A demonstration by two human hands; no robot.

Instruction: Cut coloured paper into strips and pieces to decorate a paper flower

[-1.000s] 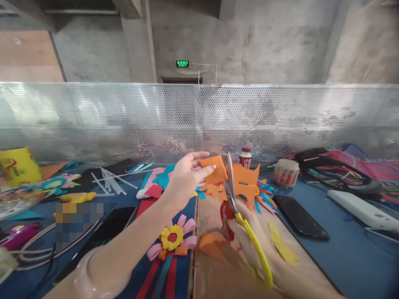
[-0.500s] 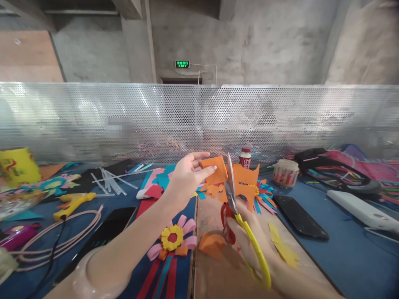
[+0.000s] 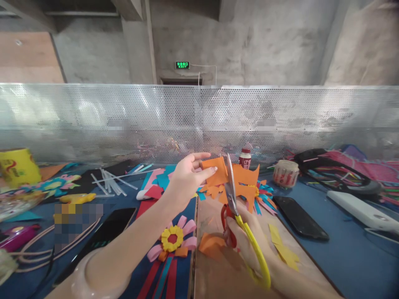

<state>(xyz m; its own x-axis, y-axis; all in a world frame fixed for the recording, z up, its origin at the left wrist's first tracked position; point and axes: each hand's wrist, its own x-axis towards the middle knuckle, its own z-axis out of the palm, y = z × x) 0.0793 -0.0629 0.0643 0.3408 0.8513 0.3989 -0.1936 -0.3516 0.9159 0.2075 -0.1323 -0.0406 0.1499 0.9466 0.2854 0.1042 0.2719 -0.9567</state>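
My left hand (image 3: 186, 179) pinches a folded orange paper piece (image 3: 215, 171) and holds it up above the table. My right hand (image 3: 249, 241) grips scissors (image 3: 232, 195) with red and yellow handles, the blades pointing up and set against the right edge of the orange piece. A pale bangle sits on my left wrist (image 3: 93, 278). Under the hands lie a brown board (image 3: 218, 265) with an orange scrap (image 3: 210, 244) and a yellow scrap (image 3: 282, 247).
A paper flower with ribbon strips (image 3: 172, 241) lies by the board. Two dark phones (image 3: 299, 218) (image 3: 106, 230) flank it. Cut orange and blue paper (image 3: 249, 187), a small bottle (image 3: 245, 158), a tape roll (image 3: 286, 172), glue sticks (image 3: 109, 180) and a perforated metal screen (image 3: 124, 120) stand behind.
The scissors have edged slightly higher and the orange scrap on the board has shifted a little. Both hands stay almost in place.
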